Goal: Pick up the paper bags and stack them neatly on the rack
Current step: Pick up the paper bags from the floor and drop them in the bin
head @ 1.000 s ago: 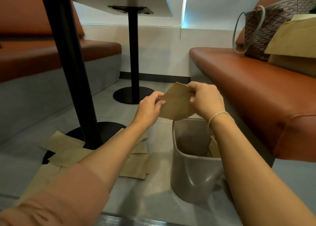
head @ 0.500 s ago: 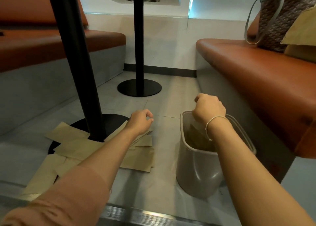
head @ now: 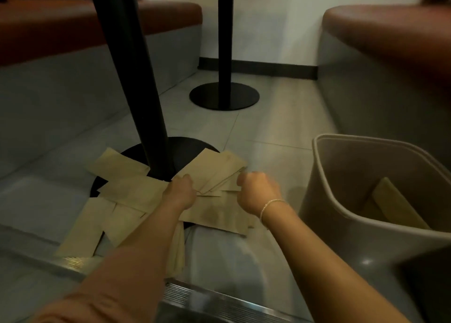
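Head view: the paper bags [head: 136, 195] are seen scattered flat and overlapping on the floor around the near table post [head: 136, 83], several lying across its round black base. They look thin, tan and creased, with edges fanned over one another. The left hand [head: 180, 190] is laid on the heap just right of the post, fingers curled at a bag's edge; whether a bag is actually pinched cannot be told. The right hand [head: 258, 193] is clenched above the heap's right side, nothing visibly held. Further right of the post stands a grey bin [head: 341, 200] with bags already inside. Because the sheets overlap, two may be lifted together, or a neighbour dragged askew; a bag tucked against the post could tear if pulled sideways.
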### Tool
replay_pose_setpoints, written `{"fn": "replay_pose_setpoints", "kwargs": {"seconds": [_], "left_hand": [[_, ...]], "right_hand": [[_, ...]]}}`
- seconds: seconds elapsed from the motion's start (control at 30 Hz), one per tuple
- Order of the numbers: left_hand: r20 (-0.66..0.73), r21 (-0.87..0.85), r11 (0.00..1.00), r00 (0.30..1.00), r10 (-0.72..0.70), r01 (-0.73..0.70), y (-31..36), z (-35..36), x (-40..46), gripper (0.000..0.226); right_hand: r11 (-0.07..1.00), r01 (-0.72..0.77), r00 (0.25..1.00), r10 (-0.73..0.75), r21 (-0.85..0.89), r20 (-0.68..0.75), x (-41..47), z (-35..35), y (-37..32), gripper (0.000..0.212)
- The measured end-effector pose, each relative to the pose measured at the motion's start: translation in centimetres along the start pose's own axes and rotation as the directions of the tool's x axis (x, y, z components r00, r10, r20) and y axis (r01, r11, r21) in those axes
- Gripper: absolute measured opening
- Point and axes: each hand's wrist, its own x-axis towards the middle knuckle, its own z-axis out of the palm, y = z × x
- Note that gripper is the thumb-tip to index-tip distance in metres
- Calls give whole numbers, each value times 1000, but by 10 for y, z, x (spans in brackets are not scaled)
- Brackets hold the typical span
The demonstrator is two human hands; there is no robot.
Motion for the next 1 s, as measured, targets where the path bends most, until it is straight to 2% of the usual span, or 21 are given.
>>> {"fn": "replay_pose_setpoints", "kwargs": {"seconds": [0.17,0.4,0.53,0.67,0.8,0.87,0.9,0.97,1.0], "left_hand": [[5,-3,1000,1000,28,-28,-17,28,31,43],[-94,1,998,994,55,-56,-10,53,65,46],[-50,93,992,994,94,-89,-9,64,80,47],[-25,126,989,996,86,-82,-11,68,86,34],[15,341,934,994,109,-108,-10,58,86,40],[-113,347,930,979,167,-118,-10,52,82,38],[-222,283,952,957,186,-119,-8,48,78,35],[-446,41,981,875,188,-190,-6,37,70,28],[-530,-78,963,829,179,-258,-4,31,68,24]], "right_hand": [[999,-48,989,50,-13,136,21,47,7,33],[999,-50,984,47,14,174,34,84,10,32],[999,-30,984,25,25,175,36,93,14,32],[999,-23,984,17,33,176,39,94,18,31],[999,-26,985,18,46,172,42,95,21,31],[998,-27,988,18,58,154,45,96,21,32],[997,-33,990,23,70,136,46,95,20,33],[992,-57,996,50,108,69,49,94,20,38],[989,-76,997,74,128,20,51,93,19,40]]}}
